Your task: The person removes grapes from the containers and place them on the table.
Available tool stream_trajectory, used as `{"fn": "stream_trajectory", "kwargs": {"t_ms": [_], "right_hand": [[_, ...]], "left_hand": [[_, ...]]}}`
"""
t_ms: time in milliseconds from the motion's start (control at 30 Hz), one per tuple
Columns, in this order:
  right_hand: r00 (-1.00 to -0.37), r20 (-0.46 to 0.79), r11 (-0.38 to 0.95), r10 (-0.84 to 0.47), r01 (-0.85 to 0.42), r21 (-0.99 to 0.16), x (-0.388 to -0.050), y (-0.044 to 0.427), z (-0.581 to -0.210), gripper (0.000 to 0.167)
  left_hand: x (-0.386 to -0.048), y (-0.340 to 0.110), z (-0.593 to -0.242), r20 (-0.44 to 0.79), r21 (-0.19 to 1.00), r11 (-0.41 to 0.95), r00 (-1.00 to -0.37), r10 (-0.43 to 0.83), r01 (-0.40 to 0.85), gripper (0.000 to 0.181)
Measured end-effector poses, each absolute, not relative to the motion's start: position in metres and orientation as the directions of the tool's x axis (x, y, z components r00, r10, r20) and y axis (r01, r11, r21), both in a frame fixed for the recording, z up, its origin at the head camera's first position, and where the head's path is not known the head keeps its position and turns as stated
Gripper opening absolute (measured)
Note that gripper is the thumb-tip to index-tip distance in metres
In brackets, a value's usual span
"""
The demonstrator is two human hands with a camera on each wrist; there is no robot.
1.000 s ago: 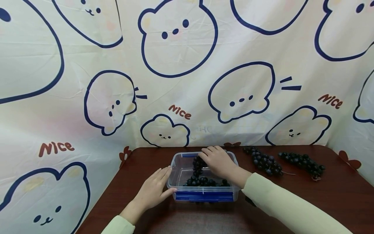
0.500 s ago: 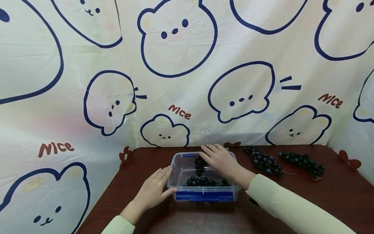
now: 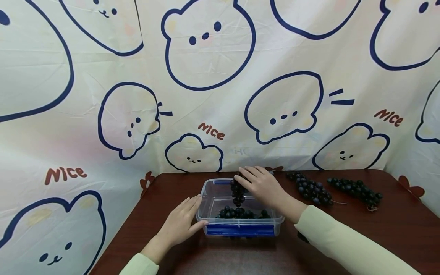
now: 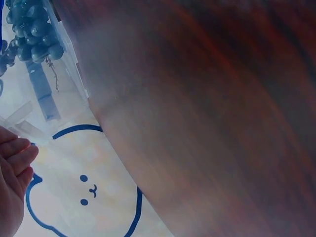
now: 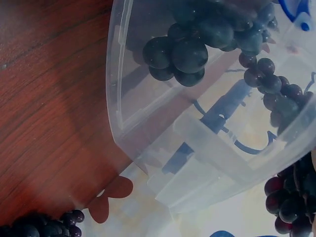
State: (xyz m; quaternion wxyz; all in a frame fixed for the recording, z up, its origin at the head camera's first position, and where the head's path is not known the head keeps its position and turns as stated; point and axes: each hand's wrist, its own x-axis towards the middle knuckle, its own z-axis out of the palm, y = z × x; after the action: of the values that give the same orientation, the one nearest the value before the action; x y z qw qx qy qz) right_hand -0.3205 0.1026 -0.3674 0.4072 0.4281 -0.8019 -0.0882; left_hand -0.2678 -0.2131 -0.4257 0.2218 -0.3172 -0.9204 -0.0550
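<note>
Two hands: both are at one clear, rectangular plastic box, set at the far middle of the bench.
Left hand: grasping nothing; its fingers lie straight beside the box's left wall and the thumb reaches the near left corner, apparently touching to steady it.
Right hand: grasping the upper part of a hanging bunch of round, blue-black grapes, fingers bent over it; the thumb is hidden.
Held bunch: over the far half of the box, its tip hanging down and, in the head view, apart from the fruit below.
Grapes inside: a dark, glossy heap of loose-stemmed grapes lies along the near wall, behind the blue plastic latch.
Brown wooden bench: carries a long dark bunch just right of the box and a second tapering dark bunch farther right.
Step in hand: likely shifting one bunch between box and bench; this moment alone does not settle the direction.
Next move: if the bunch is coming out, it calls for a lift clear of the rim with the box held still; if going in, a gentle lowering before letting go.
</note>
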Motion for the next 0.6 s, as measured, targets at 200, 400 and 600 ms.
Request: {"fn": "stream_trajectory", "kwargs": {"t_ms": [200,400,600], "right_hand": [[-0.291,0.604,0.622,-0.742,-0.636,0.457,-0.315,0.106,-0.365,0.050],[-0.274,0.626,0.630,-0.730,-0.625,0.461,-0.312,0.110,-0.361,0.051],[-0.224,0.671,0.633,-0.707,-0.623,0.459,-0.312,0.113,-0.357,0.050]], "left_hand": [[-0.268,-0.213,-0.426,0.446,-0.042,0.793,-0.699,0.560,0.608,0.075],[-0.269,-0.213,-0.426,0.449,-0.040,0.787,-0.693,0.564,0.615,0.075],[-0.268,-0.213,-0.425,0.448,-0.038,0.784,-0.691,0.567,0.619,0.075]]}}
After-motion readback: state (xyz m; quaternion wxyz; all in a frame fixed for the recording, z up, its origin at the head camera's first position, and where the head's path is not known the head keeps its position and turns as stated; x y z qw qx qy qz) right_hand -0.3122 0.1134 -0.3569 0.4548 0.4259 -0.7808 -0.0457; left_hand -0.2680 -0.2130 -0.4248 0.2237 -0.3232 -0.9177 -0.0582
